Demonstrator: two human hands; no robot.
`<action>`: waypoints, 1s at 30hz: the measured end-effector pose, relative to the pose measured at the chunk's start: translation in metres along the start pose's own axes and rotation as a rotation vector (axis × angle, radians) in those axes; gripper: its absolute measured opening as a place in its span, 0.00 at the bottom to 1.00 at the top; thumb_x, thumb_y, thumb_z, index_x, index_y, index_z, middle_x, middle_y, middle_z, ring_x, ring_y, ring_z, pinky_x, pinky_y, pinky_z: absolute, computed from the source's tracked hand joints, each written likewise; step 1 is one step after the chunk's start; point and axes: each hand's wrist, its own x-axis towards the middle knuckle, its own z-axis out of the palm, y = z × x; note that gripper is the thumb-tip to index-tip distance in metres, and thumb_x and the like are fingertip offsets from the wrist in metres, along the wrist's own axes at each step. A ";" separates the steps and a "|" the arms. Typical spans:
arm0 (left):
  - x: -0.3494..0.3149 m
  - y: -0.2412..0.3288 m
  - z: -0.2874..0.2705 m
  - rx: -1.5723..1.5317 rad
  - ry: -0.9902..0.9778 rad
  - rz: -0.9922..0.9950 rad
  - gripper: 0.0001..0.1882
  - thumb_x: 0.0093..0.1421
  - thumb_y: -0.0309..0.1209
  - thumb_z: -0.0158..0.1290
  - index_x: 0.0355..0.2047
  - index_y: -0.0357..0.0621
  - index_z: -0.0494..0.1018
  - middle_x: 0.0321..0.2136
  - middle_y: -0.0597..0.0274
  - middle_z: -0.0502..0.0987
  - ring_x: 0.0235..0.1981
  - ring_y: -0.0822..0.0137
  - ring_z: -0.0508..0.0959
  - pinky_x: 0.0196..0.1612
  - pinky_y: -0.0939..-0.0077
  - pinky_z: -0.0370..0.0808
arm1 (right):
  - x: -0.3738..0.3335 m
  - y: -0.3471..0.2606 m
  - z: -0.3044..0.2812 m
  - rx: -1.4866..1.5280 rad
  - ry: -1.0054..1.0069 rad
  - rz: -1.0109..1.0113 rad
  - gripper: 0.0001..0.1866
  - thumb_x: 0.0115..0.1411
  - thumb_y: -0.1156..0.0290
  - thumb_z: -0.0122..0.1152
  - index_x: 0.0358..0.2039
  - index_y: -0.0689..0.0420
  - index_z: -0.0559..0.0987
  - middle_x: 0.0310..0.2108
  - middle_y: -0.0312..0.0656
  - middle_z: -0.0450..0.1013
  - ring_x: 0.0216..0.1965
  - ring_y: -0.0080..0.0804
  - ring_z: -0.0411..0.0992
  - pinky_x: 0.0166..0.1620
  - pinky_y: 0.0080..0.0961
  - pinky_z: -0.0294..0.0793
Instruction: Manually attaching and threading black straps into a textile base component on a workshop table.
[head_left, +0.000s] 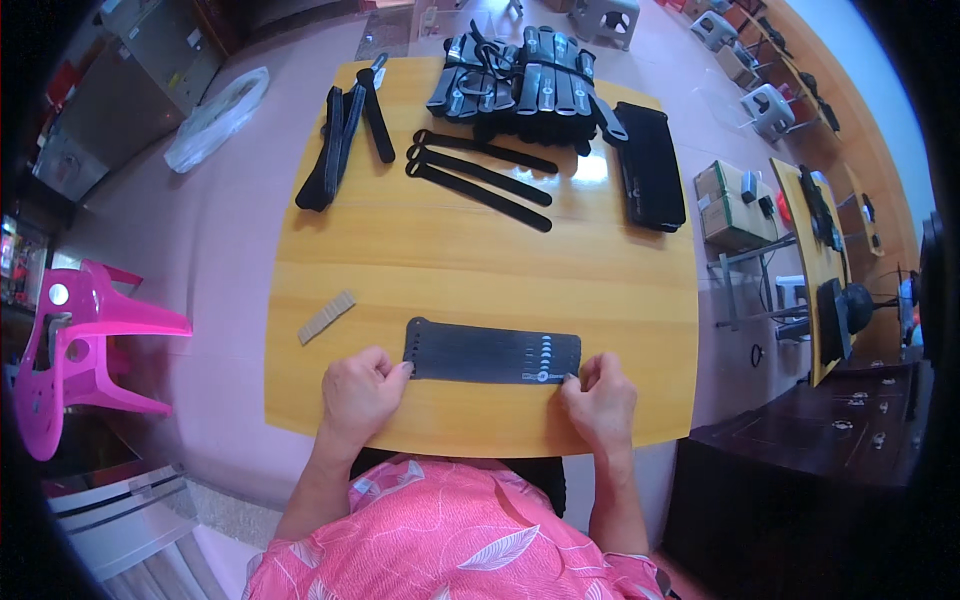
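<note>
A fanned row of overlapping black strap ties (480,350) lies flat on the wooden table (480,262) in front of me. My left hand (362,392) pinches the near corner at their left end, where small rounded heads line up. At the right end, by a column of pale printed marks, my right hand (602,397) has its thumb and fingers closed on the near corner. Farther off, three loose black straps (485,178) with ring-shaped heads lie side by side. A small tan segmented strip (327,317) rests left of the row.
Banded bundles of black straps (540,75) are heaped at the far edge. A black stack (650,168) lies at the far right, and folded dark straps (338,150) at the far left. A pink stool (95,335) stands left of the table, a cardboard box (735,207) right.
</note>
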 end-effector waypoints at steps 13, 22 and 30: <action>-0.035 0.009 0.009 0.123 0.068 0.763 0.31 0.62 0.46 0.50 0.55 0.31 0.66 0.58 0.43 0.66 0.62 0.48 0.64 0.59 0.51 0.61 | -0.052 -0.058 0.033 -0.150 0.006 -0.810 0.31 0.54 0.65 0.63 0.55 0.67 0.68 0.59 0.58 0.62 0.61 0.54 0.61 0.63 0.48 0.58; -0.032 -0.013 0.010 0.260 -0.203 0.630 0.39 0.64 0.54 0.41 0.63 0.33 0.57 0.67 0.45 0.53 0.69 0.51 0.51 0.67 0.42 0.39 | -0.053 0.008 0.019 -0.389 -0.049 -0.498 0.42 0.59 0.49 0.56 0.63 0.69 0.59 0.68 0.55 0.49 0.70 0.46 0.45 0.68 0.54 0.39; -0.029 -0.013 0.006 0.293 -0.221 0.638 0.37 0.63 0.53 0.44 0.63 0.36 0.59 0.66 0.48 0.54 0.69 0.54 0.51 0.63 0.30 0.40 | -0.030 -0.015 -0.003 -0.371 -0.014 -0.538 0.27 0.59 0.58 0.59 0.55 0.59 0.71 0.58 0.51 0.66 0.61 0.45 0.63 0.62 0.55 0.54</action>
